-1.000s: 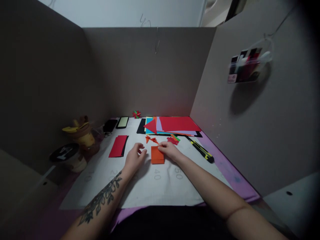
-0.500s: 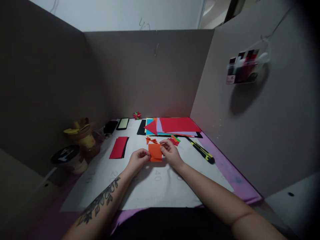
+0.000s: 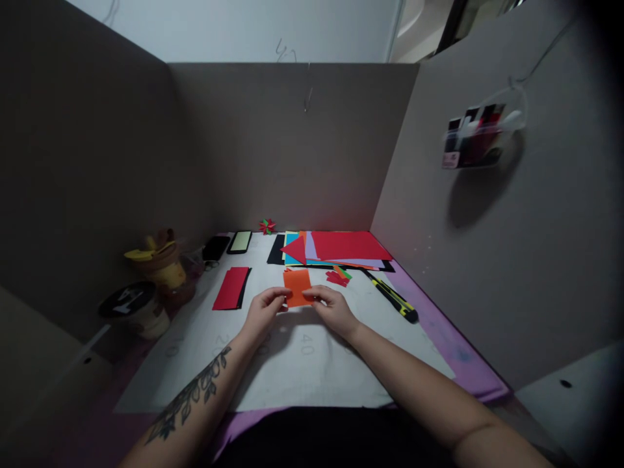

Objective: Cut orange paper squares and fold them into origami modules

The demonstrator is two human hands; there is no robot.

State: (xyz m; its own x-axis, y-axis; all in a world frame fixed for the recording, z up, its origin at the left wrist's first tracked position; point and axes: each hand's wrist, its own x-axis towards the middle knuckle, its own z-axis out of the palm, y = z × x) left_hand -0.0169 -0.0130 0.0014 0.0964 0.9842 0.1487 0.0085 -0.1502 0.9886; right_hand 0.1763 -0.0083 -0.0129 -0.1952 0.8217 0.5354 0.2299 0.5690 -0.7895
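Together, your left hand (image 3: pixel 267 308) and your right hand (image 3: pixel 333 308) pinched the orange paper (image 3: pixel 298 288) at its two sides, above the bench (image 3: pixel 302 377), between its near and far edges.

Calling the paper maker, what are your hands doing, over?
Left hand and right hand both gripping orange paper. Paper held up above white sheet. Yellow-black cutter off to the right, not in the way.
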